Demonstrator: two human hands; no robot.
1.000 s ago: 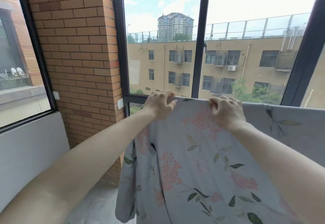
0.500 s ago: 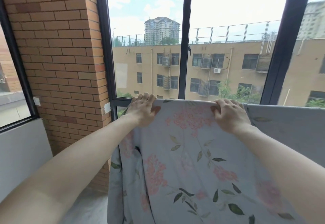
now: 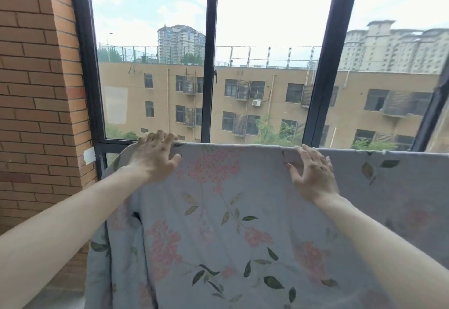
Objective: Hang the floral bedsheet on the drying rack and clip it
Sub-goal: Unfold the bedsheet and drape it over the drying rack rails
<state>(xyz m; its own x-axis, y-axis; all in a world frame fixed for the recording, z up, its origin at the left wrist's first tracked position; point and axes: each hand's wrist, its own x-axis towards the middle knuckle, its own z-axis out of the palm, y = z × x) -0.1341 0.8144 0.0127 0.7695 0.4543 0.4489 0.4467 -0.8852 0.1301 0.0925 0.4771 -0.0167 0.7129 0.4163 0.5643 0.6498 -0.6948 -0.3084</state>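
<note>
- Fingers (image 3: pixel 158 138) of the left hand (image 3: pixel 155 158) curl over the top fold of the sheet (image 3: pixel 218 223), thumb spread out toward 3 o'clock on the near face; it grips the cloth at the fold.
- Right hand (image 3: pixel 313 175) lies flat on the sheet at about 3 o'clock from the left one, well apart from it, fingers straight and slightly spread, tips reaching the top edge, thumb out toward 9 o'clock. It presses the cloth and grips nothing.
- Sheet is pale blue-grey with pink flower clusters and dark green leaves. It hangs draped over a straight horizontal line that runs from the left hand off toward 3 o'clock; the rack under it is hidden by the cloth.
- At 9 o'clock the sheet's end rounds down past the left wrist and falls in loose folds toward 6 o'clock.
- I see no clip on the visible part of the top edge.
- Window (image 3: pixel 211 65) with dark frames stands just behind the sheet at 12 o'clock; a tan building (image 3: pixel 267 95) shows through the glass.
- Brick wall (image 3: pixel 36 90) fills the 9 to 10 o'clock side.
</note>
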